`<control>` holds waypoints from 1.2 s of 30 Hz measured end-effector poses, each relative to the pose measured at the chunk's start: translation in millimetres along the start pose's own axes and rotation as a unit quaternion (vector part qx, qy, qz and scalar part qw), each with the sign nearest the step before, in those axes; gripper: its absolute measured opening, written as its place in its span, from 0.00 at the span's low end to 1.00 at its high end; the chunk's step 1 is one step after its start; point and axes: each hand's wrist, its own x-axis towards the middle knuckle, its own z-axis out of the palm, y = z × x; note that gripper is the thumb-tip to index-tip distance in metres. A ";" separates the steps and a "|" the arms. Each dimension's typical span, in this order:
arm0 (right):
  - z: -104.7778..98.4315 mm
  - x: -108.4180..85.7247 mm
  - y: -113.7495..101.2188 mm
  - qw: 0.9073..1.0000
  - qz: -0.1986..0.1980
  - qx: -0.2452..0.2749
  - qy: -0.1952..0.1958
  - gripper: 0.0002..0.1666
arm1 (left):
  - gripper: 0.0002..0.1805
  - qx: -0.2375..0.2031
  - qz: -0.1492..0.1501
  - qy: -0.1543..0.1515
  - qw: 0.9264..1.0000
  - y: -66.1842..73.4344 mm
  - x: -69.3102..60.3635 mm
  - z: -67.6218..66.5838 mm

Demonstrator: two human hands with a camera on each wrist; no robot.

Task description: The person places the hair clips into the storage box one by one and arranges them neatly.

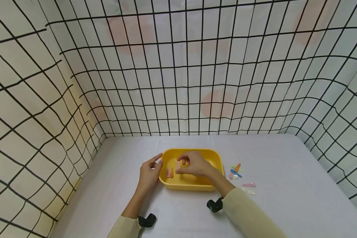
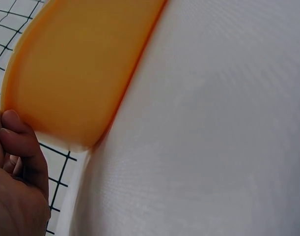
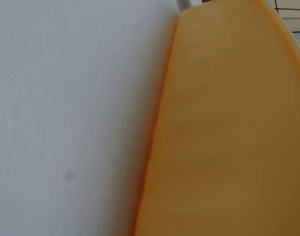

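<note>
A yellow plastic tray (image 1: 190, 187) stands on the table. At its left end my left hand (image 1: 148, 173) grips the rim between thumb and fingers; the left wrist view shows this hand (image 2: 22, 167) against the tray's outer wall (image 2: 86, 73). Over the tray, my right hand (image 1: 194, 164) pinches a light pink hair clip (image 1: 178, 165) lengthwise between thumb and forefinger. Inside, near the left end, a pink hair clip (image 1: 168, 172) and an orange hair clip (image 1: 172, 172) lie side by side. The right wrist view has only the tray's side (image 3: 223, 123), with the hand out of sight.
Right of the tray lies a loose cluster of hair clips, with an orange clip (image 1: 237, 167), a blue clip (image 1: 236, 173) and a white clip (image 1: 233, 178). Nearer me are a pink clip (image 1: 249, 184) and another white clip (image 1: 249, 191). Black wire grid (image 1: 178, 87) encloses the table.
</note>
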 end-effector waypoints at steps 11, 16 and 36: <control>14.6 10.7 -1.0 1.000 0.013 0.006 -0.020 0.26 | 0.21 -0.017 0.019 -0.008 1.000 -3.9 0.7 -2.8; 19.2 14.5 -1.5 0.999 0.010 0.007 -0.041 0.25 | 0.21 -0.020 0.020 -0.008 1.000 -4.1 1.2 -2.9; 26.8 11.2 1.4 0.997 0.048 -0.011 -0.062 0.26 | 0.20 -0.023 0.025 -0.004 0.999 -8.1 3.4 0.3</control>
